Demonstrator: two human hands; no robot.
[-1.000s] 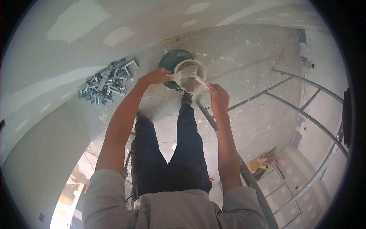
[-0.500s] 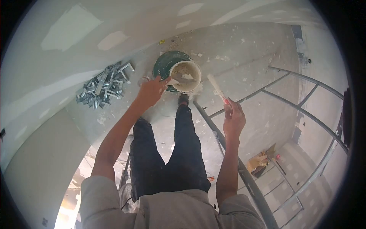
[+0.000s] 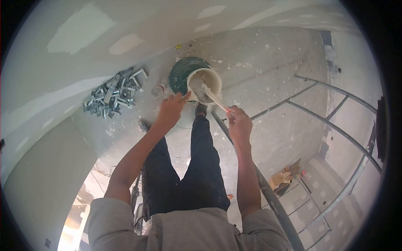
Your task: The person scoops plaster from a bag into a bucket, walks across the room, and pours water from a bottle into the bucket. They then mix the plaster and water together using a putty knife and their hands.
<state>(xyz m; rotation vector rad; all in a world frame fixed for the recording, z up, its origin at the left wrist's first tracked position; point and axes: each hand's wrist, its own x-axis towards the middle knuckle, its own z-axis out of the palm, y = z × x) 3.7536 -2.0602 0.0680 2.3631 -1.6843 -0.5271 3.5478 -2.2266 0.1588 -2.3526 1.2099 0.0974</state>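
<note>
My left hand [image 3: 170, 112] is closed on a putty knife [image 3: 192, 96], its pale blade at the near rim of the compound bucket [image 3: 220, 79]. My right hand [image 3: 240, 125] grips a long, pale, plaster-coated tool [image 3: 215, 98] with a reddish part near the fingers. The far end of that tool dips into the bucket, over the greyish-white joint compound [image 3: 198, 79]. Its exact kind is not clear at this angle. Beneath and behind the bucket is a round dark green tub or lid [image 3: 178, 75].
Metal brackets [image 3: 113, 93] lie heaped on the floor at left, near a clear jar-like container [image 3: 158, 89]. Grey scaffold tubing [image 3: 331, 119] stands along the right. A cardboard box [image 3: 280, 179] sits lower right. Patched wall [image 3: 83, 29] rises ahead.
My right hand has swung left, carrying the long tool from beside the bucket into it. My left hand has dropped slightly toward me, with the putty knife blade now at the rim.
</note>
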